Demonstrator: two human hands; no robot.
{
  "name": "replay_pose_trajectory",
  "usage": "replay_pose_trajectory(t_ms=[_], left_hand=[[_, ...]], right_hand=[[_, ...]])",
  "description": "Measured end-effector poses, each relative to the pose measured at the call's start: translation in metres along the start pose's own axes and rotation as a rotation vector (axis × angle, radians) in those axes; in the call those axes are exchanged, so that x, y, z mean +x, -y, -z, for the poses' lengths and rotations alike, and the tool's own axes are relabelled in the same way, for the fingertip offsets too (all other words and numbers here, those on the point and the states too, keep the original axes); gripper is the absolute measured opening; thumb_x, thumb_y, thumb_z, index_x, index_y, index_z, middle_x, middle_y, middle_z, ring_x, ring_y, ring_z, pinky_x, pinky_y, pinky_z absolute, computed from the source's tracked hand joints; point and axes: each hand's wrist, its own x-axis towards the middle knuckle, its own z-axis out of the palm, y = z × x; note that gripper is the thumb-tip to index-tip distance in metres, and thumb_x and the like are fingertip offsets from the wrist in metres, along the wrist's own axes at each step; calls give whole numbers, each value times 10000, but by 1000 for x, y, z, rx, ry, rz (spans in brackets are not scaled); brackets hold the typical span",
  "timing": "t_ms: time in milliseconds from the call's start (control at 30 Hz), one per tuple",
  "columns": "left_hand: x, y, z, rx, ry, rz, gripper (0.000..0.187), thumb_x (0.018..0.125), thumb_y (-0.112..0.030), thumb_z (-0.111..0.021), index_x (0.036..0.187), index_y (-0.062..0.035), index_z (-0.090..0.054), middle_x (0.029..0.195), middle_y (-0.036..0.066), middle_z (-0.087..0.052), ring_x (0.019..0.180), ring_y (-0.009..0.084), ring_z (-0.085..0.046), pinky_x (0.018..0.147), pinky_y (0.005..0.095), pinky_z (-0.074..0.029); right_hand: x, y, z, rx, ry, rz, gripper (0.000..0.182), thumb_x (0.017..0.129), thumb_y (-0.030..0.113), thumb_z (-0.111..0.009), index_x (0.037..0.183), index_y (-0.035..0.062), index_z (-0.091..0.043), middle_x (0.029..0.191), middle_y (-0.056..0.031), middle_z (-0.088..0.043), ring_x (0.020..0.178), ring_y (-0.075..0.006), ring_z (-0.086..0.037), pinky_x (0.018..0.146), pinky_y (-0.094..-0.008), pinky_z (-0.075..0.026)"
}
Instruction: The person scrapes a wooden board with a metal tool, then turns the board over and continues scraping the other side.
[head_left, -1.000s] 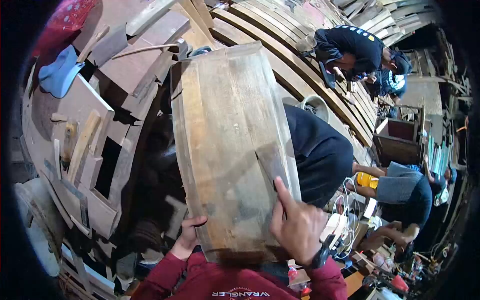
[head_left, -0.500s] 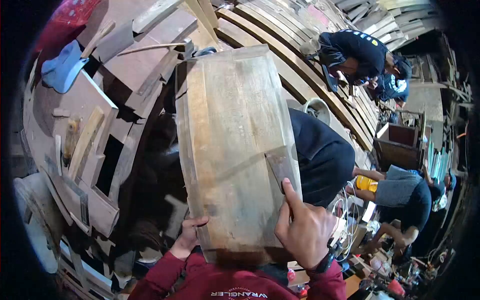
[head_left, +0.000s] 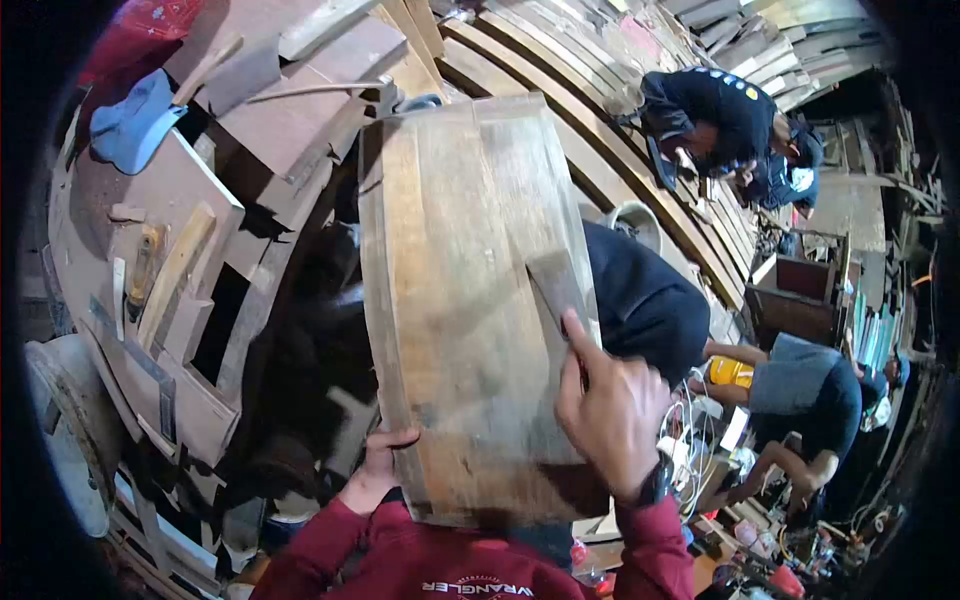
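A wide wooden panel [head_left: 460,300] with lighter and greyer strips lies across my lap. At its lower left edge, my left hand [head_left: 378,468] grips the panel, thumb over the top face. My right hand [head_left: 618,415] is closed round a flat scraper-like blade [head_left: 556,283], index finger stretched along it. The blade rests on the right part of the panel and casts a shadow there; its handle end is hidden in my palm.
At left, a bench [head_left: 205,170] bears a blue cap [head_left: 135,122], a wooden-handled tool [head_left: 145,265] and wood pieces. A bucket [head_left: 636,222] stands right of the panel. Co-workers [head_left: 715,115] [head_left: 810,385] are at the right, near white cables [head_left: 685,440].
My right hand has moved the blade a little up the panel, away from my body. My left hand keeps its grip on the edge.
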Motion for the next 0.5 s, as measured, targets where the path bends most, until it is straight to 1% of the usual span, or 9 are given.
replay_pose_trajectory(t_ms=[100,133,167,233,267,300,367,400,500], left_hand=[[1,3,8,104,-36,-51,682,835,-150,-695,1463,-15,-466,1330,155,-622,1215,315,-623,1051,473,-499],[2,5,8,86,-25,-61,680,829,-154,-704,1453,-12,-473,1320,151,-625,1211,311,-624,1046,475,-503],[3,5,11,41,-30,-12,674,831,-158,-706,1447,-11,-477,1320,151,-624,1208,308,-626,1046,467,-505],[2,6,22,-51,-45,88,662,834,-164,-711,1437,-9,-485,1320,151,-624,1202,301,-629,1046,452,-508],[2,4,13,7,-27,-8,637,838,-169,-716,1414,-2,-503,1293,149,-634,1182,304,-641,1033,457,-518],[3,1,11,46,-42,-15,636,835,-164,-717,1412,-1,-503,1284,150,-638,1177,310,-643,1029,468,-520],[-1,2,10,103,-86,-23,635,830,-153,-719,1408,1,-504,1264,152,-645,1166,322,-649,1021,489,-525],[1,3,4,138,-61,-109,632,833,-156,-719,1406,1,-503,1240,144,-650,1158,326,-650,1019,489,-527],[2,1,9,0,5,42,623,846,-157,-711,1411,0,-500,1249,144,-649,1150,316,-654,1023,461,-527]], right_hand=[[-33,3,5,108,73,3,405,880,175,-660,1278,187,-737,578,-192,-618,500,-359,-625,520,-470,-487],[-27,4,1,33,52,43,404,885,181,-658,1282,194,-733,574,-189,-615,501,-359,-625,517,-474,-486],[-16,6,-3,-42,31,71,403,890,187,-656,1286,202,-728,570,-186,-612,502,-358,-626,513,-477,-485],[7,4,-20,5,-27,18,406,902,202,-651,1304,211,-709,566,-184,-608,496,-365,-618,515,-492,-484],[2,7,-10,-15,-9,37,406,912,197,-640,1313,203,-698,568,-184,-614,490,-355,-619,501,-490,-470],[-12,9,-5,-25,7,71,411,912,187,-632,1317,202,-696,573,-183,-620,487,-348,-621,492,-483,-464],[-33,16,4,-2,163,34,408,913,179,-625,1314,202,-697,580,-178,-627,490,-340,-624,494,-480,-464],[-34,15,-1,18,158,47,423,908,187,-634,1327,196,-689,568,-170,-620,486,-344,-619,505,-476,-468],[-2,10,-18,-30,12,106,432,899,189,-645,1328,188,-693,548,-164,-602,482,-346,-617,508,-466,-467]])
